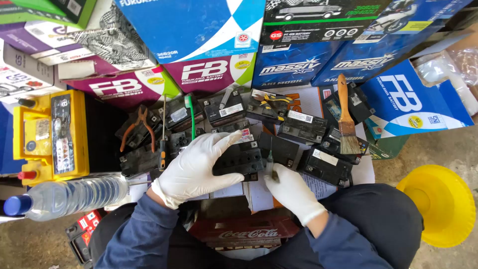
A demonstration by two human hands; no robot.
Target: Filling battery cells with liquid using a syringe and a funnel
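Both of my hands wear white gloves. My left hand [195,167] lies palm down on a small black battery [244,160] in the middle of the pile, fingers spread over its top. My right hand [291,190] is closed around a thin tool [269,162] that points up at the right edge of that battery. Several other small black batteries [303,127] lie around them on sheets of paper.
A paintbrush [346,119] rests on the batteries at right, orange-handled pliers [138,127] and a screwdriver [162,149] at left. A yellow battery [50,134] and a plastic water bottle [69,195] are far left, a yellow funnel [440,204] at right. Stacked cartons stand behind.
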